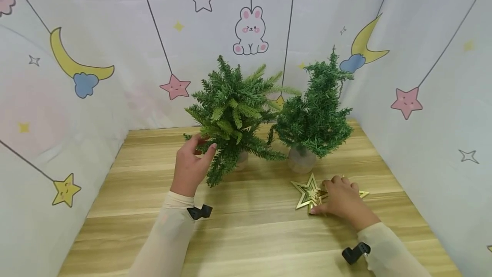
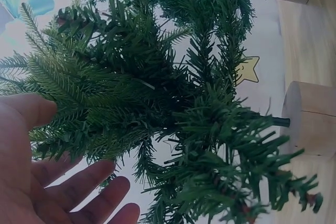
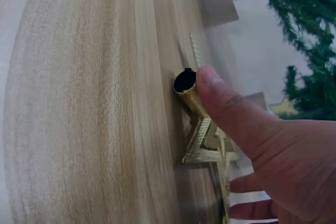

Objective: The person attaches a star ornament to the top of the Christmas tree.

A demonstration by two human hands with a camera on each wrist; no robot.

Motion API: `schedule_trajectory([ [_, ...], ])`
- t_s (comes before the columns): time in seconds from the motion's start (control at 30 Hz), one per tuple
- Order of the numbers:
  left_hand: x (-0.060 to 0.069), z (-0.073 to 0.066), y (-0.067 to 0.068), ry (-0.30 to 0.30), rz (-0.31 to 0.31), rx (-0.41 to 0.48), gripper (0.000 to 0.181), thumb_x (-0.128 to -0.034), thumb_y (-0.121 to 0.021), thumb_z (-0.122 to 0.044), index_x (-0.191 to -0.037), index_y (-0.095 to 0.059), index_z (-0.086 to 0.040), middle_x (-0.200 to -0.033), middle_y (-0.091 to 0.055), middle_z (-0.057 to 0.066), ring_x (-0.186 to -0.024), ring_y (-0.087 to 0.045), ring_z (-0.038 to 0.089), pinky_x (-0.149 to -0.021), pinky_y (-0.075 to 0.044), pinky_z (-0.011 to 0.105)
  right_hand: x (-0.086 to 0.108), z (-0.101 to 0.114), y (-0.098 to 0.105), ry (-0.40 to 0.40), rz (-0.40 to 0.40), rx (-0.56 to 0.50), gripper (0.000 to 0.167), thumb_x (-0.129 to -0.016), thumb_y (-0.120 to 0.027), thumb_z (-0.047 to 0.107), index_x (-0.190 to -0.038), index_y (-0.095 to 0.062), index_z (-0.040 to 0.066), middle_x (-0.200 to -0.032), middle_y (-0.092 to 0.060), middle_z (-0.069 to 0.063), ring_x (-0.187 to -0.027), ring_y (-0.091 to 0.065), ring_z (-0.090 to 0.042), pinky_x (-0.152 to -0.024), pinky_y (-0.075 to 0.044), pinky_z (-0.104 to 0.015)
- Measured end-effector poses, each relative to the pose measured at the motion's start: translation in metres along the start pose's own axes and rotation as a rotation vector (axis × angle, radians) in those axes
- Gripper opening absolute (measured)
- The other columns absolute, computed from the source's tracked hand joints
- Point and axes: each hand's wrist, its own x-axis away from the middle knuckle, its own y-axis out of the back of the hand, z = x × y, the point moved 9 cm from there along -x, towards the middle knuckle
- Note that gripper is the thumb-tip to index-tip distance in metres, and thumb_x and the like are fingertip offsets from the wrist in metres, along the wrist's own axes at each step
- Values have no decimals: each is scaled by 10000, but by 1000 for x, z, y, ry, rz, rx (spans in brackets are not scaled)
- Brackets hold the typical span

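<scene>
Two small artificial Christmas trees stand side by side: a left tree (image 1: 234,114) with light-tipped branches and a darker right tree (image 1: 317,110). My left hand (image 1: 191,163) is at the left tree's lower left branches, fingers loosely spread and thumb apart; it grips nothing. In the left wrist view, the fingers (image 2: 100,182) lie beside the green needles. On the table, my right hand (image 1: 342,198) holds a gold star tree topper (image 1: 309,193), the thumb against its hollow tube (image 3: 188,90). More gold points (image 1: 363,193) show beyond the hand, partly hidden by it.
Both trees have round wooden bases, the left one (image 1: 242,160) and the right one (image 1: 302,159). The wood-grain table (image 1: 246,234) is enclosed by white curtains (image 1: 215,37) printed with bunnies, moons and stars, close behind the trees.
</scene>
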Motion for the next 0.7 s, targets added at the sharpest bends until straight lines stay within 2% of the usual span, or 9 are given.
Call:
schedule_trajectory([
  [0.2, 2, 0, -3, -3, -2, 11, 408, -1012, -697, -341, -1345, -648, -110, -1244, -697, 130, -1112, -658, 303, -871, -561, 500, -4, -4, -4, -10, -2, 4, 994, -509, -759, 898, -1118, -686, 116, -1123, -614, -175, -1063, -523, -420, -858, -352, -591],
  [0.37, 3, 3, -6, -5, -4, 26, 428, -1018, -675, -396, -1349, -643, -128, -1268, -694, 117, -1126, -654, 281, -875, -560, 483, -8, -9, -9, -8, -5, -43, 850, -537, -814, 833, -1042, -641, 171, -1073, -624, -91, -1031, -528, -375, -851, -342, -573],
  [0.43, 3, 4, -7, -8, -4, 32, 426, -1018, -676, -391, -1351, -641, -128, -1269, -694, 117, -1138, -653, 276, -881, -561, 481, -8, -10, -8, -11, -3, -103, 759, -596, -862, 745, -1030, -624, 170, -1009, -630, -46, -970, -543, -332, -833, -328, -541],
  [0.53, 3, 3, -8, -11, -7, 39, 423, -1014, -689, -358, -1356, -630, -116, -1269, -693, 114, -1148, -650, 275, -885, -560, 485, -9, -11, -4, 0, -10, -234, 540, -736, -901, 536, -993, -609, 161, -888, -608, 9, -832, -538, -241, -796, -316, -468],
  [0.63, 3, 3, -9, -6, -8, 43, 472, -1004, -710, -339, -1389, -591, -93, -1285, -690, 100, -1147, -650, 277, -887, -557, 487, -8, -10, 3, 46, -13, -403, 304, -866, -857, 293, -969, -627, 124, -824, -582, 12, -745, -520, -176, -752, -378, -395],
  [0.7, 3, 3, -10, -1, -8, 44, 519, -999, -716, -344, -1419, -555, -85, -1303, -689, 89, -1133, -656, 282, -887, -560, 486, -7, -10, 7, 74, -12, -496, 185, -911, -811, 180, -960, -650, 104, -826, -595, 7, -741, -529, -155, -695, -443, -339],
])
